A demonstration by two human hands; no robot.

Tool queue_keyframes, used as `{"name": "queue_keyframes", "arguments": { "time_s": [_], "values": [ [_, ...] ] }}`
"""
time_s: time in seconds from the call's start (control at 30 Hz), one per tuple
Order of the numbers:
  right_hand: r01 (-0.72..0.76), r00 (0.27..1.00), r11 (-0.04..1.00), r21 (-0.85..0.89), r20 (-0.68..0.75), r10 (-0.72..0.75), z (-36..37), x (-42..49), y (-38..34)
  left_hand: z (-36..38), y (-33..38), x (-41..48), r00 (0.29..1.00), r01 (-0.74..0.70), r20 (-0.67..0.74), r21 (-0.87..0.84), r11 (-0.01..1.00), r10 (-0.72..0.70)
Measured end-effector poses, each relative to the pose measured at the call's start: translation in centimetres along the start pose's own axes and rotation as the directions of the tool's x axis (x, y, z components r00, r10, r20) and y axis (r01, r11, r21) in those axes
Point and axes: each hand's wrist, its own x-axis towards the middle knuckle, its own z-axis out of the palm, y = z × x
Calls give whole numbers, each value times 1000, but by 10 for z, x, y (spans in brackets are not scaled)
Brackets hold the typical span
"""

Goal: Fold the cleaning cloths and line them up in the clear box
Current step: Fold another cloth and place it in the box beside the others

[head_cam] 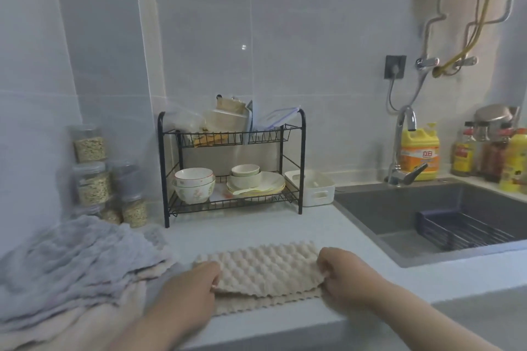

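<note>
A beige bumpy cleaning cloth (263, 272) lies on the white counter near its front edge, its upper layer doubled over a lower layer that shows along the front. My left hand (191, 288) grips the cloth's left end. My right hand (346, 273) pinches its right end. To the left sits a loose heap of cloths, grey cloths (74, 259) on top and a beige cloth (85, 319) underneath. No clear box is in view.
A black two-tier dish rack (232, 162) with bowls and plates stands behind the cloth. A white basket (312, 186) is beside it. Jars of grain (94, 182) stack at the back left. A dark sink (427, 216) with a tap, detergent and bottles lies to the right.
</note>
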Motion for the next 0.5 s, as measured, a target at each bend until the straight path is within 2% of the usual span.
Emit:
{"name": "queue_keyframes", "arguments": {
  "time_s": [0.1, 0.2, 0.37, 0.43, 0.5],
  "values": [
    [32, 999, 999, -27, -41, -33, 4, -9, 5, 5, 1, -11, 999, -33, 8, -25, 999, 33],
    [70, 997, 997, -28, -34, -71, 8, -11, 6, 6, 0, -15, 996, -77, -50, -47, 996, 75],
    [77, 997, 997, -20, -15, -77, 5, -12, 6, 10, -8, -20, 940, -239, -207, 167, 957, 271],
    [70, 998, 997, -21, -6, -70, 5, -13, 5, 9, -7, -20, 931, -227, -232, 242, 943, 283],
    [73, 997, 997, -5, -5, -73, 7, -13, 5, 9, -6, -21, 937, -218, -223, 233, 948, 270]
  ]
}}
